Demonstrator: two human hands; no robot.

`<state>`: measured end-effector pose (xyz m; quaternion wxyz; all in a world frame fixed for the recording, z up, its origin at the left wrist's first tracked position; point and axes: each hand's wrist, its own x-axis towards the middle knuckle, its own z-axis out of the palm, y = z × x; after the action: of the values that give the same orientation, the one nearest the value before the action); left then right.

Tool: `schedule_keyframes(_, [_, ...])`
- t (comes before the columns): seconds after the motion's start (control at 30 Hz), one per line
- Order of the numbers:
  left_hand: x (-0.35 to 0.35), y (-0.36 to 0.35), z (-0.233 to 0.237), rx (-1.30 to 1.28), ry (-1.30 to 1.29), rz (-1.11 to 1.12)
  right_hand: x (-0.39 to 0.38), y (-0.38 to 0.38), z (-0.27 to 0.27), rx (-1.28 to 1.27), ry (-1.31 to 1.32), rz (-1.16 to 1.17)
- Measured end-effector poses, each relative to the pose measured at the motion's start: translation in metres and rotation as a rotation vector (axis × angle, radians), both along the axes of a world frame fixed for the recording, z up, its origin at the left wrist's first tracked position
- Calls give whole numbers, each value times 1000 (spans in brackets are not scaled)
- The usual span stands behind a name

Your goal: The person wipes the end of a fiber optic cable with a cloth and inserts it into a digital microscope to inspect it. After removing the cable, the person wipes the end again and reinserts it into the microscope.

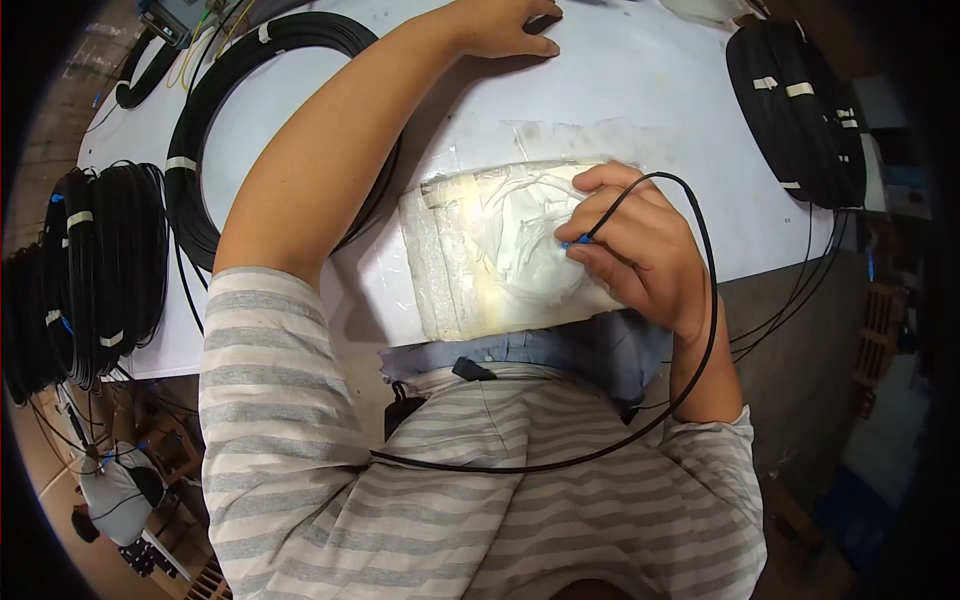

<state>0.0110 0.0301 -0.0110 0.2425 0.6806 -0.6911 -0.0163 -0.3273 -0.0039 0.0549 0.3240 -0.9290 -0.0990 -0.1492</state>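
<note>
My right hand [640, 245] pinches the blue connector [580, 241] at the end of a black cable [708, 290] between thumb and fingers. It holds the connector over a crumpled white cloth pad [525, 240], which lies under clear plastic and tape at the table's near edge. From the connector, the cable arcs up, bends down past my wrist and crosses my lap to my left sleeve. My left arm reaches across the table; at the far side, my left hand [505, 28] has its thumb and fingers apart, partly cut off by the frame's top. I see nothing held in it.
A large black cable coil [190, 165] lies under my left arm. More bundled coils [115, 265] hang at the table's left edge, and another taped coil [795, 110] stands at the right. A grey device [168, 20] with thin yellow cords sits at upper left on the white table [690, 110].
</note>
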Motion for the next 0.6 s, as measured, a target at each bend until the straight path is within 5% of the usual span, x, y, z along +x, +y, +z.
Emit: schedule_keyframes(0.6, [1,-1,1,26,-11,1,-12,-2,4,41,12,-3])
